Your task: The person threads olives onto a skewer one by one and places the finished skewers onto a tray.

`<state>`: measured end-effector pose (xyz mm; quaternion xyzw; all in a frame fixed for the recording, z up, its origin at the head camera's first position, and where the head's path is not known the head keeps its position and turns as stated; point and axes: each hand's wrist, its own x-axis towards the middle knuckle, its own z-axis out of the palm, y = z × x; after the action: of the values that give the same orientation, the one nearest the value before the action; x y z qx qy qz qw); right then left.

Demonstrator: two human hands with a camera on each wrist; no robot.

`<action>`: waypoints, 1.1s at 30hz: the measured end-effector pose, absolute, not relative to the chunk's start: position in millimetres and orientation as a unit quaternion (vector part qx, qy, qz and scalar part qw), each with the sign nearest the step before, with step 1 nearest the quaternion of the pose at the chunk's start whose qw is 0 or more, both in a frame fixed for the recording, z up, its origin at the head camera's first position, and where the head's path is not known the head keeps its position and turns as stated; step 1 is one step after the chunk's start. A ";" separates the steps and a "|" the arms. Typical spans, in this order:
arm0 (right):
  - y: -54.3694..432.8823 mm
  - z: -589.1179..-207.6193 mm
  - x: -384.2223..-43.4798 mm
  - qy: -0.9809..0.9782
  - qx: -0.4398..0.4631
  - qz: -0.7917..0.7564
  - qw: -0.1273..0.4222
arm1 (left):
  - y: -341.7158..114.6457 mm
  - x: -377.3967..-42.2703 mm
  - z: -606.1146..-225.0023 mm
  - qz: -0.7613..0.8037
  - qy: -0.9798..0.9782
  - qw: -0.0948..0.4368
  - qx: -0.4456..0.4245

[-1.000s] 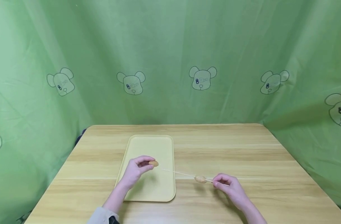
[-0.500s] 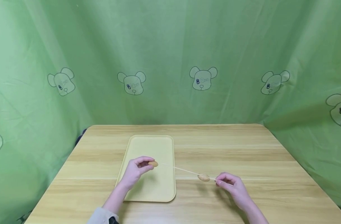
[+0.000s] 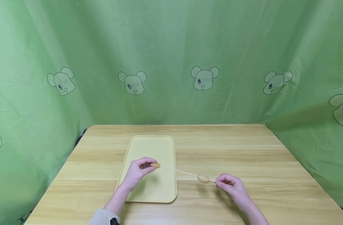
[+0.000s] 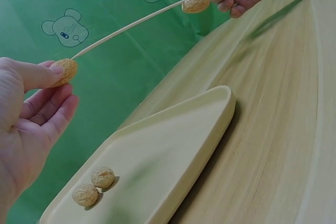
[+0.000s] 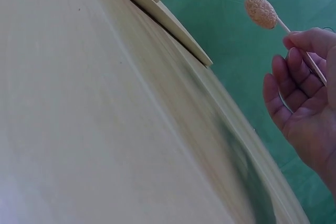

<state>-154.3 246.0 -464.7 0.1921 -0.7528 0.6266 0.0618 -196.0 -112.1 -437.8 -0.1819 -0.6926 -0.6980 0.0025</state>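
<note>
My left hand (image 3: 135,173) pinches a wrinkled golden-brown ball (image 4: 65,72) between thumb and fingertips, above the tray. A thin wooden skewer (image 3: 182,171) runs from my right hand (image 3: 234,190) across to that ball. In the left wrist view the skewer's tip meets the ball's edge; whether it has pierced it I cannot tell. My right hand pinches the skewer near its other end, between thumb and fingers. A second wrinkled oval ball (image 5: 261,11) is threaded on the skewer, a short way ahead of the right fingertips.
Below my left hand a cream rectangular tray (image 3: 153,147) lies on the wood-grain table (image 3: 258,156). Two more wrinkled balls (image 4: 102,177) sit on it, side by side. A green curtain (image 3: 171,106) with bear-head outlines hangs behind the table and at both sides.
My right hand shifted slightly right, then a little back left with the skewer. The skewer's tip, earlier apart from the left ball, now meets it. My left hand barely moved.
</note>
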 end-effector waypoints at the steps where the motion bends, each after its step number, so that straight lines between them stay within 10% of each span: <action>1: 246.1 -464.7 -154.3 -0.753 0.193 0.626 0.063 | -112.2 -196.2 -437.7 -0.696 -0.695 0.005 -0.182; 33: 244.7 -466.4 -156.8 -0.718 0.239 0.651 0.064 | -106.0 -189.8 -436.1 -0.689 -0.685 0.001 -0.237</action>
<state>-156.8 244.7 -466.4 0.2388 -0.7177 0.6511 0.0639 -189.8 -106.0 -436.1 -0.2368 -0.6849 -0.6891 0.0012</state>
